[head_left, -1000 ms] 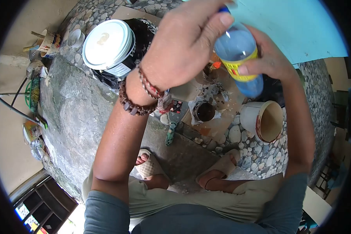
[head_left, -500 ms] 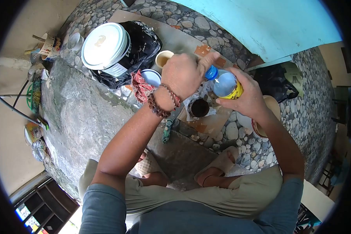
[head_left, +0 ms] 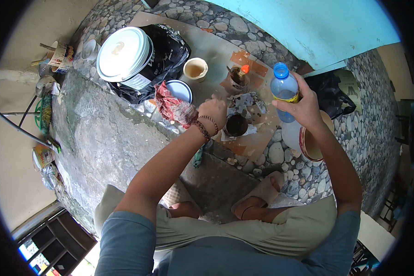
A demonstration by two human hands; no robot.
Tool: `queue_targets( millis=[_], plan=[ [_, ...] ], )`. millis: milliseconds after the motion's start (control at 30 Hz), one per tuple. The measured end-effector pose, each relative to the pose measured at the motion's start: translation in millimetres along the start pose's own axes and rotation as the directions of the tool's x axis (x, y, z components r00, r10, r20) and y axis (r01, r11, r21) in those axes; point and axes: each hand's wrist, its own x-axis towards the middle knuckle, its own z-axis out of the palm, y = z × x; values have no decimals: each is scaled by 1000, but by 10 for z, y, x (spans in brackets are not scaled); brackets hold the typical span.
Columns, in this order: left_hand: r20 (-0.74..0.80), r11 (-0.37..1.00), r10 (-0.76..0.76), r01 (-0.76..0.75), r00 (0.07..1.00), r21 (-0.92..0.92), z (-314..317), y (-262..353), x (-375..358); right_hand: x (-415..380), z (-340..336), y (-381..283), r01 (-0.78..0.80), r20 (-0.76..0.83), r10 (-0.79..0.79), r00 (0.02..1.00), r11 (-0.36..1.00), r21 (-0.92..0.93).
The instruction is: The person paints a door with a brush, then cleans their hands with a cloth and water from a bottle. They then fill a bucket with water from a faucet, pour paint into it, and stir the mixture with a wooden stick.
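Observation:
A clear plastic bottle point(head_left: 285, 86) with a yellow label and blue top stands nearly upright in my right hand point(head_left: 304, 105), the fingers wrapped round its side. My left hand point(head_left: 213, 112) is closed, knuckles up, between a crumpled red cloth point(head_left: 174, 106) and a dark-filled cup point(head_left: 236, 125); its fingertips are hidden, so what it holds does not show. Beyond it stand a cup with an orange-tipped brush point(head_left: 239, 76) and a pale cup with brownish liquid point(head_left: 195, 69). A round blue-grey lid point(head_left: 179, 91) lies beside the cloth.
A white-lidded bucket point(head_left: 124, 54) stands on black plastic at the back left. Stained board point(head_left: 209, 43) lies under the cups. A light blue panel point(head_left: 317, 32) hangs over the back right. A tan bowl-like container point(head_left: 310, 146) sits below my right wrist.
My left hand has moved away from the bottle's top, down and towards me, uncovering the brush cup. My right hand has shifted slightly right, and the bottle is now more upright.

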Motion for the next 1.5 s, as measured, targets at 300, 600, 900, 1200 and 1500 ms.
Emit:
queue_targets(
  millis=[300,600,900,1200,1500],
  plan=[
    [184,976,107,-139,977,170,-633,84,138,-120,-119,-26,-71,34,68,997,992,106],
    [-414,902,428,-407,804,143,-879,158,610,-59,-33,-15,-49,72,43,996,996,73],
    [-489,924,332,-383,807,-6,-880,132,645,-26,32,12,-1,81,8,997,997,-78],
    [-497,924,139,-293,857,-248,-747,2,705,153,150,42,151,80,-130,988,907,-394],
    [-414,824,9,-241,910,-513,-705,-60,663,238,200,2,97,143,-12,990,789,-607]
  ],
)
